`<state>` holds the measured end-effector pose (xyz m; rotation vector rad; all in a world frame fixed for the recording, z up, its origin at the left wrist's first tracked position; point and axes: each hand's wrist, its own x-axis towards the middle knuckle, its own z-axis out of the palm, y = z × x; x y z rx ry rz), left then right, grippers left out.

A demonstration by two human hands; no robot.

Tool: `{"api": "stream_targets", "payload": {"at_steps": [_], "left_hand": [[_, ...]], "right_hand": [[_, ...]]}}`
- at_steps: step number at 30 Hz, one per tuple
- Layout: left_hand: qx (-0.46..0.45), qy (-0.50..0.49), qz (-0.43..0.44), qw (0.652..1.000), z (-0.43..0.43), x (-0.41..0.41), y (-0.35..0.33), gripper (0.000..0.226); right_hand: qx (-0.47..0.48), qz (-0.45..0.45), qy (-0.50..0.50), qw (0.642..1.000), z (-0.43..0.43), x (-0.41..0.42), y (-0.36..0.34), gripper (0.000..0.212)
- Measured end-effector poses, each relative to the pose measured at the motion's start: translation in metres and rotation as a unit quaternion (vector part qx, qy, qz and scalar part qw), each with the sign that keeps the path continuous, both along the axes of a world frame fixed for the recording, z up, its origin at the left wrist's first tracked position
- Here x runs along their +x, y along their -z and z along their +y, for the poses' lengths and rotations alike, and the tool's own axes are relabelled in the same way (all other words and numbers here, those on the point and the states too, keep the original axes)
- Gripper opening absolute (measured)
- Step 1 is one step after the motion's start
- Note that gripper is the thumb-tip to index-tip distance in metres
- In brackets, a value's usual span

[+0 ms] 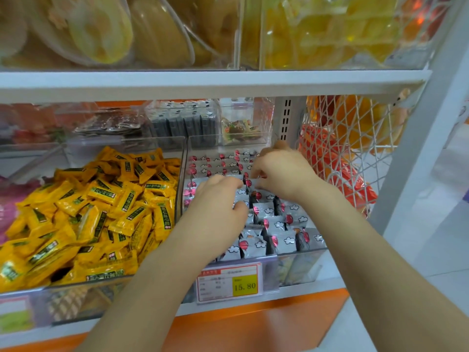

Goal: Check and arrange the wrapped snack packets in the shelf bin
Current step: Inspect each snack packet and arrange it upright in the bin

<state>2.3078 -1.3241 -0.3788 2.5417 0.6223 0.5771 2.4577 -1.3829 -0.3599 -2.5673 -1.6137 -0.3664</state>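
Note:
A clear shelf bin (294, 265) holds several grey wrapped snack packets (276, 226) printed with white clouds and red balloons, standing in rows. Both hands are inside the bin over its middle. My left hand (215, 199) lies palm down on the packets, its fingers curled round a grey packet at the fingertips. My right hand (281, 171) is farther back, its fingers bent down and pinching a packet edge. The packets beneath both hands are hidden.
A bin of yellow packets (96, 212) sits to the left. A price tag reading 15.80 (229, 282) hangs on the bin front. Clear boxes (243, 123) stand behind, a white shelf board (203, 82) runs overhead, and a white wire basket (350, 148) with orange bags is right.

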Motion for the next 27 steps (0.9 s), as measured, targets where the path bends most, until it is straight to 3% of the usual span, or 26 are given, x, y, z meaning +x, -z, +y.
{"api": "stream_targets", "payload": {"at_steps": [3,5,7,11,16,21,27], "left_hand": [[-0.006,-0.003,-0.004,1.0,-0.001,-0.001,-0.001,0.046],[-0.006,-0.006,-0.013,1.0,0.0,-0.001,-0.002,0.047],[-0.004,-0.011,-0.034,0.999,0.0,-0.002,-0.003,0.049],[-0.018,-0.023,-0.085,0.996,0.0,-0.002,-0.004,0.05],[-0.068,-0.03,-0.137,0.988,0.0,0.0,-0.005,0.047],[-0.184,-0.048,-0.158,0.969,-0.004,-0.001,-0.008,0.042],[-0.396,-0.054,-0.235,0.886,-0.002,0.0,-0.008,0.02]], "right_hand": [[0.04,0.016,-0.018,0.999,0.001,-0.001,0.003,0.007],[0.095,0.074,-0.039,0.992,0.0,-0.001,0.0,0.006],[0.165,0.13,-0.053,0.976,-0.005,0.0,-0.005,0.006],[0.315,0.136,-0.04,0.938,-0.021,-0.001,-0.012,0.006],[0.481,0.209,-0.012,0.851,-0.047,-0.013,-0.005,0.016],[0.503,0.389,0.014,0.772,-0.058,-0.025,-0.004,0.015],[0.501,0.582,-0.038,0.639,-0.061,-0.032,-0.004,0.006]]}}
